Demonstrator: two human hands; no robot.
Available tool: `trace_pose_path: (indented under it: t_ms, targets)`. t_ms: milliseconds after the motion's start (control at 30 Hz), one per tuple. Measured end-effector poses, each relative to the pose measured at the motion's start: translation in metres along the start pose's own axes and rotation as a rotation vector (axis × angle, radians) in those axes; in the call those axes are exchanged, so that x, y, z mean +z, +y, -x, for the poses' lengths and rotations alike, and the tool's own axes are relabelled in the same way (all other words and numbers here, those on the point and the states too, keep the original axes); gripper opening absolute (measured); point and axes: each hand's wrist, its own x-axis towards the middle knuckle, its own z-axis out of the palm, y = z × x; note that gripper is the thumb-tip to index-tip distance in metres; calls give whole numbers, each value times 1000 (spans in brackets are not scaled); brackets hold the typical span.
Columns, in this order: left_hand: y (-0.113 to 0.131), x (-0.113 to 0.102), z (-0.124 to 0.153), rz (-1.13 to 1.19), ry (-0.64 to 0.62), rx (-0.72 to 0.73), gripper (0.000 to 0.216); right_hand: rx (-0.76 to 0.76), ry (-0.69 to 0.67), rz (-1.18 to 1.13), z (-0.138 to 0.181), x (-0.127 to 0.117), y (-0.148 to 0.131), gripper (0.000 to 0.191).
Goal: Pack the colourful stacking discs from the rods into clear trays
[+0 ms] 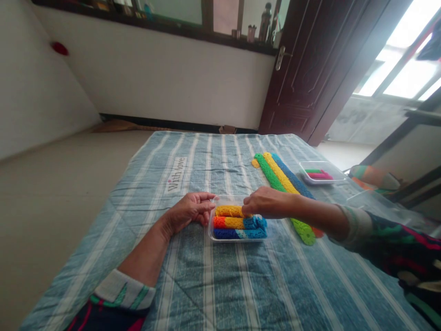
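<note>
A clear plastic tray (211,226) sits on the striped blue cloth (220,285) and holds three rolled-up knobbly strips: a yellow roll (229,211), an orange-and-yellow roll (229,222) and a blue roll (237,233). My left hand (188,212) rests at the tray's left rim, fingers curled against it. My right hand (265,202) reaches in from the right, its fingers pinched on the right end of the yellow roll. Behind my right wrist lie flat green (270,174), yellow (280,174) and blue (292,177) strips side by side.
A second clear tray (339,175) at the back right holds a green and a pink roll (319,174). Another clear container (375,202) stands near the right edge. A dark wooden door (310,73) and a white wall rise behind the bed.
</note>
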Motion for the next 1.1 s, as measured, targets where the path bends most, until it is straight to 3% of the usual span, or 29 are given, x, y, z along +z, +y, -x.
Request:
trace_pose_path:
  t_ms: [367, 700, 1100]
  targets:
    - [1, 0, 1, 0, 7, -6, 52, -45, 130, -55, 4, 19, 3, 25]
    - [0, -1, 0, -3, -15, -7, 53, 70, 186, -181, 15, 27, 4, 30]
    - [5, 3, 3, -5, 23, -23, 50, 118, 278, -328, 16, 30, 3, 13]
